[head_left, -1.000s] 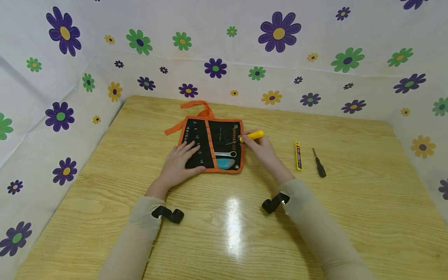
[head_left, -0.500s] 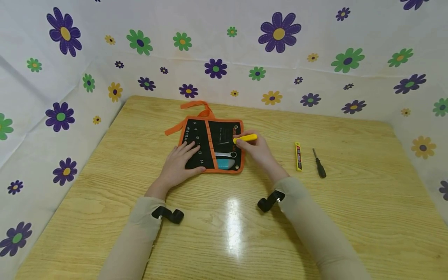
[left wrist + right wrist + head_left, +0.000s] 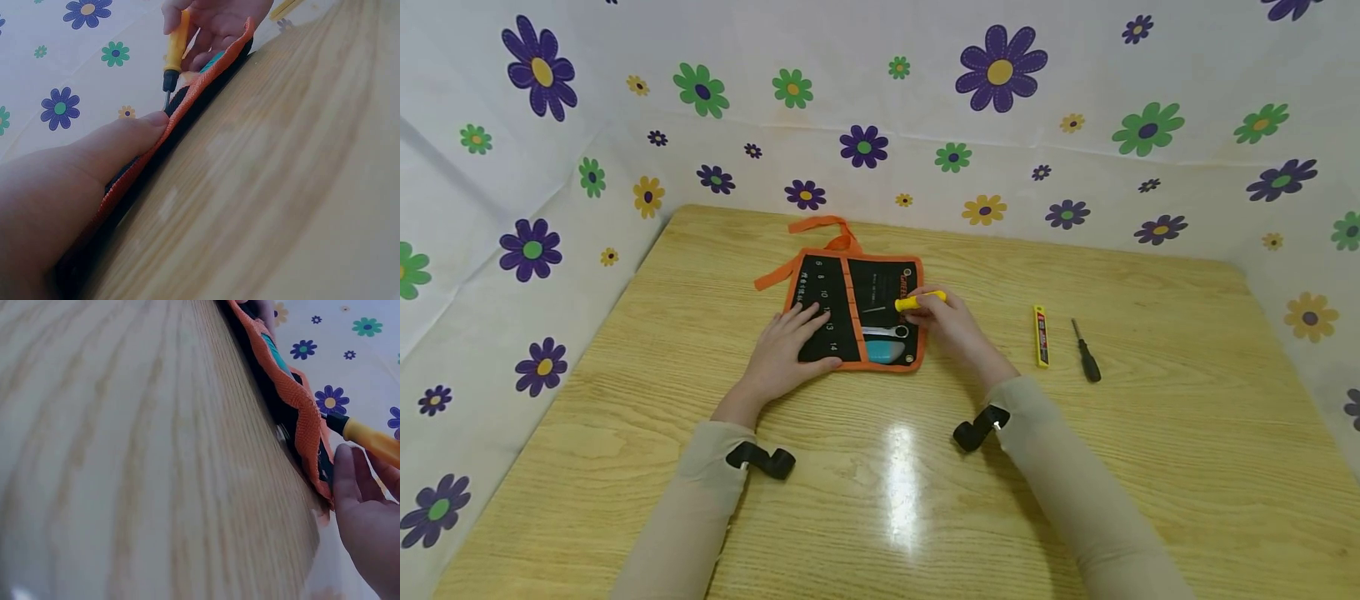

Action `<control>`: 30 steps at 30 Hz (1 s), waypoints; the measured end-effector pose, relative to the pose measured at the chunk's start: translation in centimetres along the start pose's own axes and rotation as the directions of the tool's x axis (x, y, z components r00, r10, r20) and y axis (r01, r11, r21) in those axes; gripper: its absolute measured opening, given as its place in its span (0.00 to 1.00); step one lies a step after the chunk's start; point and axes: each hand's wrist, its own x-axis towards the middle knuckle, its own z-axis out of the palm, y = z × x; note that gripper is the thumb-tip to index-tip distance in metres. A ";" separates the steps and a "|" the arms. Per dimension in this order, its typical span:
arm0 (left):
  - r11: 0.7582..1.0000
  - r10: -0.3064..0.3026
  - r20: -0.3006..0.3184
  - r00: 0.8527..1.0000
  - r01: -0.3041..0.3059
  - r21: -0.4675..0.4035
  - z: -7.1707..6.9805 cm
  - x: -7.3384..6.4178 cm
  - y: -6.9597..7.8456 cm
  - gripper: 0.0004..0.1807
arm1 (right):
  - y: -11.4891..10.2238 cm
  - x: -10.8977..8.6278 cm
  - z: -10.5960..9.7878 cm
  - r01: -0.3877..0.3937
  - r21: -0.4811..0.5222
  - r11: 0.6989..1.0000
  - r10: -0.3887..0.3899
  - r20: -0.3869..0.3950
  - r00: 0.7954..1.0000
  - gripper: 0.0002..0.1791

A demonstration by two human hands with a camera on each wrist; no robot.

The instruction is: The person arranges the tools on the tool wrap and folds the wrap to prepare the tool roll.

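Observation:
A black tool pouch with orange trim lies unrolled on the table. My left hand rests on its numbered pocket side, fingers spread and thumb along the near edge. Above the other half, my right hand pinches the yellow handle of a screwdriver, its thin shaft pointing left toward the pockets. In the left wrist view, the screwdriver shows a black collar, and the pouch edge and my left thumb hide its tip. Pockets hold a wrench and a teal-handled tool, both partly hidden.
To the right, a narrow yellow box and a black-handled screwdriver lie on the wooden table. Orange ties trail from the pouch's far left. A flower-patterned cloth stands behind the table.
My right hand has moved left over the pouch with the yellow screwdriver, bringing its shaft closer to the pocket edge. My left hand has stayed in place.

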 end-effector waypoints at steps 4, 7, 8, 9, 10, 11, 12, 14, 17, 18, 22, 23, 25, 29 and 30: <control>1.000 -0.003 0.003 1.000 0.003 -0.002 0.0 -0.1 0.0 0.45 | 0.0 0.2 -0.3 0.017 -0.053 0.998 -0.016 0.026 1.000 0.18; 1.000 -0.004 0.005 1.000 0.004 -0.002 0.0 -0.1 0.1 0.45 | 0.1 0.3 -0.5 0.015 -0.149 0.989 -0.008 0.048 0.999 0.18; 1.000 -0.005 0.005 1.000 0.005 -0.002 -0.1 -0.1 0.1 0.45 | 0.1 0.3 -0.5 0.016 -0.196 0.981 -0.006 0.049 0.999 0.17; 1.000 -0.006 0.007 1.000 0.006 -0.002 -0.1 -0.1 0.1 0.45 | 0.1 0.3 -0.6 0.019 -0.246 0.969 -0.007 0.051 0.999 0.17; 1.000 -0.006 0.007 1.000 0.006 -0.003 -0.1 -0.1 0.1 0.45 | 0.2 0.4 -0.7 0.024 -0.292 0.956 -0.009 0.052 0.999 0.17; 1.000 -0.008 0.008 1.000 0.008 -0.003 -0.1 -0.1 0.1 0.45 | 0.2 0.4 -0.7 0.032 -0.338 0.941 -0.015 0.051 0.999 0.17; 1.000 -0.008 0.008 1.000 0.008 -0.004 -0.1 -0.1 0.2 0.45 | 0.2 0.5 -0.7 0.041 -0.374 0.927 -0.023 0.052 0.998 0.16; 1.000 -0.010 0.010 1.000 0.010 -0.006 -0.1 -0.1 0.2 0.45 | 0.2 0.5 -0.8 0.068 -0.449 0.891 -0.049 0.053 0.997 0.15; 1.000 -0.011 0.007 1.000 0.012 -0.011 -0.2 -0.1 0.3 0.45 | 0.1 0.6 -0.7 0.102 -0.538 0.837 -0.082 0.061 0.995 0.14; 1.000 -0.009 0.006 1.000 0.009 -0.012 -0.2 -0.1 0.2 0.45 | 0.0 0.5 -0.6 0.109 -0.565 0.818 -0.089 0.063 0.994 0.13; 1.000 -0.008 0.004 1.000 0.008 -0.013 -0.2 -0.1 0.3 0.45 | -0.3 0.7 -0.4 0.138 -0.684 0.716 -0.114 0.080 0.990 0.13; 1.000 -0.007 0.005 1.000 0.007 -0.012 -0.3 -0.1 0.2 0.45 | -0.4 0.8 -0.3 0.150 -0.715 0.683 -0.122 0.090 0.988 0.13; 1.000 -0.009 0.007 1.000 0.009 -0.009 -0.3 -0.1 0.2 0.44 | -0.6 1.0 0.0 0.169 -0.763 0.624 -0.134 0.108 0.985 0.13; 1.000 -0.009 0.012 1.000 0.009 -0.007 -0.3 -0.1 0.2 0.45 | -0.9 1.6 0.6 0.206 -0.818 0.537 -0.143 0.152 0.978 0.13; 1.000 -0.009 0.014 1.000 0.009 -0.007 -0.3 -0.1 0.2 0.45 | -1.0 1.7 0.7 0.207 -0.822 0.530 -0.139 0.157 0.978 0.13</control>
